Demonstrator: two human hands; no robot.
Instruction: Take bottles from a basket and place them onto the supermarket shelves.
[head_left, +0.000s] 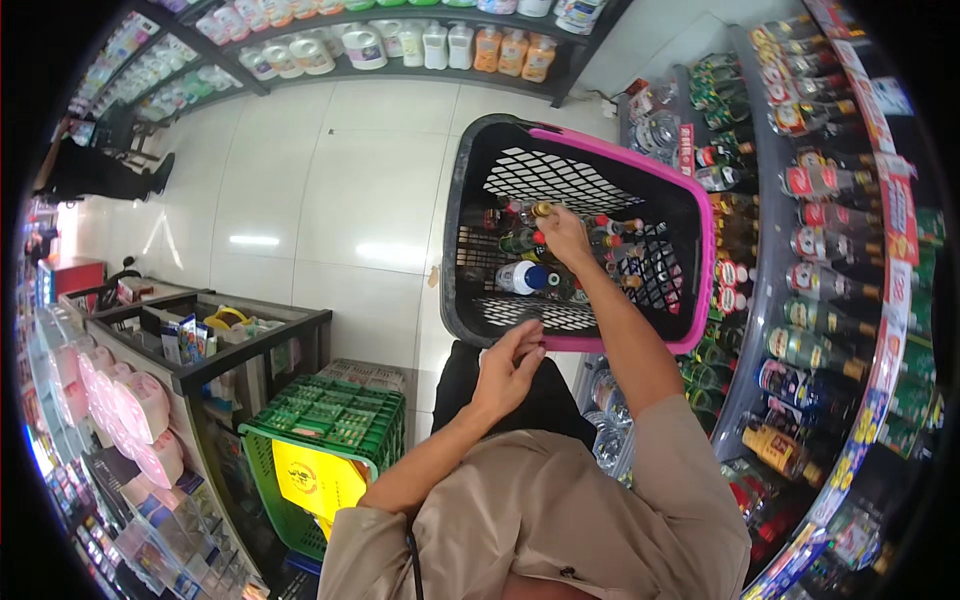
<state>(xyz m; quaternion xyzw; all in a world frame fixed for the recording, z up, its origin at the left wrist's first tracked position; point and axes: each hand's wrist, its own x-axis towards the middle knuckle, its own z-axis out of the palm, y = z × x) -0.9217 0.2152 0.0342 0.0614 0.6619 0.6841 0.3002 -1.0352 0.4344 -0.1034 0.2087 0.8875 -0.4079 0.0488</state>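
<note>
Before me stands a black plastic shopping basket (469, 161) with a pink rim, holding several drink bottles. My right hand (566, 236) reaches into it, fingers closed around the neck of a bottle with a gold cap (541, 210). The lower part of that bottle merges with the ones around it. Lower in the basket lies a white bottle with a blue cap (517, 277). A green bottle with a red cap (519, 241) lies between those two. My left hand (510, 367) hovers by the basket's near edge, fingers loosely curled and apart, holding nothing I can see.
Drink shelves (772, 225) packed with bottles curve along the right. Detergent bottles (364, 46) line a far shelf. To my left are a green plastic crate (262, 465) and a dark-framed glass counter (255, 341). A person in dark clothing (105, 171) is at far left.
</note>
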